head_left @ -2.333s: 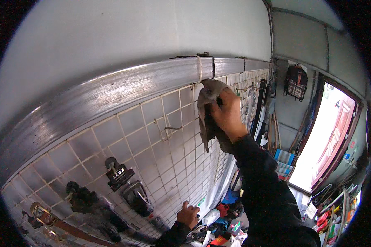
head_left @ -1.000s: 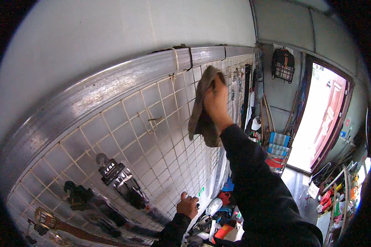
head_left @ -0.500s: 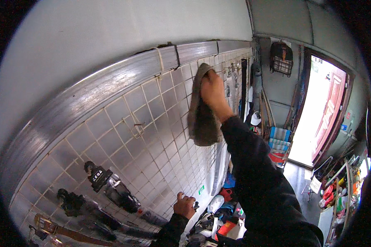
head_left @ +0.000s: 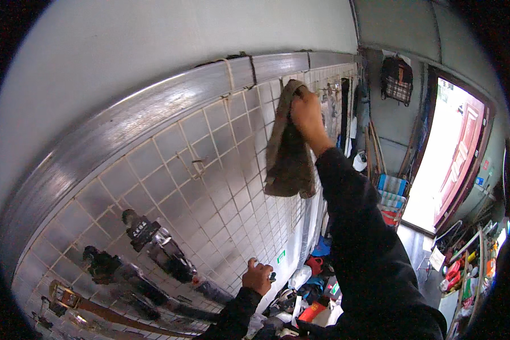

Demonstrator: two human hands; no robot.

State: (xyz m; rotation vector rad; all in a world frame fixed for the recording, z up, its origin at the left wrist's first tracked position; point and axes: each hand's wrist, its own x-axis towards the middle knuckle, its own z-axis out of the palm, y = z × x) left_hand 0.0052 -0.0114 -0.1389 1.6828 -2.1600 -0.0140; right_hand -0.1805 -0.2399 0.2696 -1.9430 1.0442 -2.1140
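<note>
My right hand (head_left: 309, 119) is closed on the upper part of a grey-brown cloth (head_left: 289, 173), which hangs in folds in front of a white wire grid panel (head_left: 226, 192). The cloth lies close to the grid just under the metal rail (head_left: 153, 101); whether it presses on the wires I cannot tell. Lower down, my left hand (head_left: 258, 277) is curled near the bottom of the grid, with a small dark thing showing at its fingers. Its kind is too small to make out.
Black packaged items (head_left: 163, 249) and a brown belt (head_left: 113, 320) hang on the grid at lower left, near an empty wire hook (head_left: 198, 166). Bags and mixed goods (head_left: 314, 310) are piled below. A folding chair (head_left: 391, 190) stands near the open doorway (head_left: 430, 153).
The whole view has shifted slightly, so most things sit a little farther right. The lower end of the cloth has spread and changed its folds. Both hands keep their grips.
</note>
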